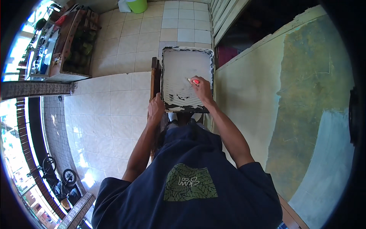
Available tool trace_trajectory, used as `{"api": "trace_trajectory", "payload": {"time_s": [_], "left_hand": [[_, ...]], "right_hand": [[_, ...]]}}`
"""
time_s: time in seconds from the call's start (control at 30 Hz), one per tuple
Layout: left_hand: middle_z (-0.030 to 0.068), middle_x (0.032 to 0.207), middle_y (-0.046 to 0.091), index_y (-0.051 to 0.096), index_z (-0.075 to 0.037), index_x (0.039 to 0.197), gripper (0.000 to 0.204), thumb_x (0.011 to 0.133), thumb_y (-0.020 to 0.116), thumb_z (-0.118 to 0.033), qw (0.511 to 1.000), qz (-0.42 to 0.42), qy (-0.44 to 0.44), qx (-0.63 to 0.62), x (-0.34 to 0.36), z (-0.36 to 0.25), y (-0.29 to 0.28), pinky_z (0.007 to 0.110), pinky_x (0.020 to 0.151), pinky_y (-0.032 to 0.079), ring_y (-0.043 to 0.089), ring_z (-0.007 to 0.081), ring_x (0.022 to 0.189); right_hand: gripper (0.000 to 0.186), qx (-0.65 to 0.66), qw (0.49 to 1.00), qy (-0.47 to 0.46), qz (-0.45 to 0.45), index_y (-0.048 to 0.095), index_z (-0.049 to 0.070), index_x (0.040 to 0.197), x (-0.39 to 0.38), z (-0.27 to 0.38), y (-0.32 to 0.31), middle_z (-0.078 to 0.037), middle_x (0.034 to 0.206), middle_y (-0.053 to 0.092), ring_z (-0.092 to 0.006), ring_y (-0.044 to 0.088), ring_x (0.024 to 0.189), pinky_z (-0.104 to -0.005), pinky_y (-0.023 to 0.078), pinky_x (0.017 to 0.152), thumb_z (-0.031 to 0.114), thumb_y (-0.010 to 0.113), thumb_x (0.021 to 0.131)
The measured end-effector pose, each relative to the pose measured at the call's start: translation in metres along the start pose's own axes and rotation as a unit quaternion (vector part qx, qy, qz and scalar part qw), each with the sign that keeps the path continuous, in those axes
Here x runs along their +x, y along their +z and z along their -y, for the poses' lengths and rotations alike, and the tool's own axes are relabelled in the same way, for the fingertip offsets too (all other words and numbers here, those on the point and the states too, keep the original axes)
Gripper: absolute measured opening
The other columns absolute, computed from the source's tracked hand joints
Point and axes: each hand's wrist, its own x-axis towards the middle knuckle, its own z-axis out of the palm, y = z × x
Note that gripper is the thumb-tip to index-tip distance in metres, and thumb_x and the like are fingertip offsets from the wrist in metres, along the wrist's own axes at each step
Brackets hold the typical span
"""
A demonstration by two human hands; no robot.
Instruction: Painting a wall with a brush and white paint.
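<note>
In front of me is a paint tray [187, 63] with a white inside and a rim streaked black and white. Dark patches show through the white at its near end. My left hand [155, 110] is closed at the tray's near left corner, beside an upright brown wooden post [154, 76]. Over the middle right of the tray, my right hand [201, 90] is closed round a small tool [196, 81]. A red-orange part and a pale tip stick out from my fingers; its exact kind is too small to tell.
To the right stands a wall [305, 76] with cream, olive and pale blue-grey patches. A wooden cabinet [74, 45] is at the far left. Beyond the tray, a green bucket [137, 5] rests on the tiled floor [114, 87]. A bicycle [59, 179] is outside, lower left.
</note>
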Motion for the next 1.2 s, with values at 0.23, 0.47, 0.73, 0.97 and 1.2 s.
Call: {"api": "trace_trajectory", "payload": {"time_s": [0.23,0.47,0.73,0.97,1.2], "left_hand": [[0.0259,0.1,0.067,0.055,-0.01,0.123,0.036,0.088,0.049,-0.011,1.0,0.007,-0.02,0.009,0.002,0.005,-0.011,0.055,0.079,0.049,0.063,0.0463,0.094],[0.0258,0.101,0.067,0.055,-0.011,0.123,0.037,0.086,0.049,-0.01,0.999,-0.007,-0.038,0.003,0.006,0.0,-0.008,0.054,0.08,0.05,0.064,0.0456,0.095],[0.0264,0.098,0.067,0.054,-0.01,0.122,0.039,0.084,0.053,-0.012,1.0,-0.02,-0.019,0.005,0.005,0.009,-0.003,0.055,0.077,0.05,0.064,0.0468,0.091],[0.0271,0.098,0.066,0.054,-0.009,0.123,0.04,0.083,0.053,-0.011,0.999,-0.03,-0.032,-0.007,0.001,0.008,-0.006,0.056,0.078,0.05,0.063,0.0471,0.091],[0.0284,0.099,0.066,0.054,-0.009,0.124,0.042,0.082,0.052,-0.01,0.999,-0.027,-0.012,-0.018,0.007,0.007,-0.004,0.056,0.078,0.049,0.063,0.0476,0.091]], "right_hand": [[0.017,-0.098,0.989,-0.107,0.025,0.066,0.004,0.096,-0.032,-0.01,-0.003,-0.014,0.1,0.068,-0.032,0.066,0.094,-0.0402,0.053,0.082,0.0,0.066,0.079],[0.021,-0.211,0.963,-0.155,0.068,0.068,0.009,0.097,-0.058,-0.016,0.02,-0.014,0.113,0.065,-0.0316,0.063,0.105,-0.0389,0.052,0.088,0.003,0.064,0.077],[0.023,-0.061,0.996,-0.05,0.039,0.069,0.006,0.102,-0.032,-0.002,-0.004,-0.012,0.105,0.069,-0.0266,0.067,0.096,-0.0336,0.053,0.084,-0.001,0.064,0.081],[0.01,0.16,0.964,0.186,-0.102,0.07,0.002,0.097,-0.03,-0.022,-0.013,-0.01,0.097,0.073,-0.0097,0.063,0.086,-0.0232,0.05,0.076,0.005,0.069,0.087],[0.01,0.081,0.985,0.121,-0.091,0.07,0.002,0.094,-0.048,-0.035,0.004,-0.011,0.099,0.073,-0.0142,0.067,0.089,-0.0253,0.052,0.077,0.0,0.07,0.083]]}}
